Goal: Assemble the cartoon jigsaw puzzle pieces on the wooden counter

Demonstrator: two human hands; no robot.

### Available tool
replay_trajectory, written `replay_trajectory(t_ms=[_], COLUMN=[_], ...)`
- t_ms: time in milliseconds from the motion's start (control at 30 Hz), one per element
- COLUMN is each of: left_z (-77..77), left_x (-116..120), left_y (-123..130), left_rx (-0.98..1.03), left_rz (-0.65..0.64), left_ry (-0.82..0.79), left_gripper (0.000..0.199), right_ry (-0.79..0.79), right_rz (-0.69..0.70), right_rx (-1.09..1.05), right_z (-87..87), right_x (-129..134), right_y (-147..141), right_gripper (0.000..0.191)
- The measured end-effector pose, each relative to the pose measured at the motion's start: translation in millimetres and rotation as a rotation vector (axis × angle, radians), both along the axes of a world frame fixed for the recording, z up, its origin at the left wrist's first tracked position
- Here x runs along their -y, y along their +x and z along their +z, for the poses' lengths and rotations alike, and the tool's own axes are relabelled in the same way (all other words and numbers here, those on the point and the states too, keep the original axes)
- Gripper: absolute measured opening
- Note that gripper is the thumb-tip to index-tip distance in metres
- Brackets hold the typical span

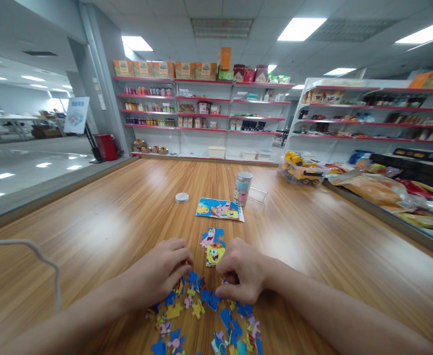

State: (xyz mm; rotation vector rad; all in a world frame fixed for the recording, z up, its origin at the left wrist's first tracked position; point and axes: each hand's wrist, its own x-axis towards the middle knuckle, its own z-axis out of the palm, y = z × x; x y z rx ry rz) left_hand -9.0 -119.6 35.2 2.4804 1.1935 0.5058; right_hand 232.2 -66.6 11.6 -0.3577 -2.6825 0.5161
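Note:
Loose jigsaw pieces (173,310), mostly blue, yellow and pink, are scattered on the wooden table near its front. Beyond them lies a small joined section (215,255) showing a yellow face and a pink figure. My left hand (166,264) rests at the left edge of the pile, fingers bent and slightly apart, with nothing seen in it. My right hand (240,271) is curled, thumb and index finger close together, beside the joined section; a bit of a piece shows between its fingers. A picture card (220,209) lies farther back, with a printed tin (242,189) at its right corner.
A round silver lid (182,197) lies left of the card. Behind the tin is a thin clear stand (258,195). A clear bin of yellow toy vehicles (301,170) stands at the back right. A white cable (50,261) loops over the left side.

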Motion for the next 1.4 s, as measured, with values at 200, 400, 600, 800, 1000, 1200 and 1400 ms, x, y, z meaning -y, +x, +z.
replay_trajectory(t_ms=[200,400,600,800,1000,1200,1400], left_z=[-0.6,-1.7,1.3,3.6,3.9,3.5,6.9], left_x=[0.8,1.8,3.8,6.0,5.4,6.2,7.8], left_y=[-0.5,-2.1,-0.6,0.1,-0.7,-1.2,-0.8], left_rx=[-0.017,-0.046,-0.037,-0.046,-0.042,-0.042,-0.008], left_rz=[-0.013,-0.021,-0.061,-0.16,-0.157,-0.161,-0.214], left_ry=[-0.006,-0.017,-0.026,-0.024,-0.027,-0.018,-0.006], left_gripper=[0.018,0.014,0.014,0.015,0.009,0.006,0.016], right_ry=[0.011,0.032,0.088,0.121,0.147,0.176,0.187], right_rz=[0.003,-0.002,-0.021,-0.037,-0.059,-0.055,-0.059], right_rx=[0.009,0.04,0.081,0.094,0.099,0.071,0.033], right_z=[0.4,-1.3,-1.2,0.2,1.5,1.6,0.9], right_x=[-0.6,-0.8,-0.6,0.8,1.4,0.5,0.5], right_y=[-0.5,-0.2,-1.4,-1.6,-1.9,-2.2,-1.1], right_gripper=[0.034,0.032,0.034,0.035,0.036,0.036,0.028])
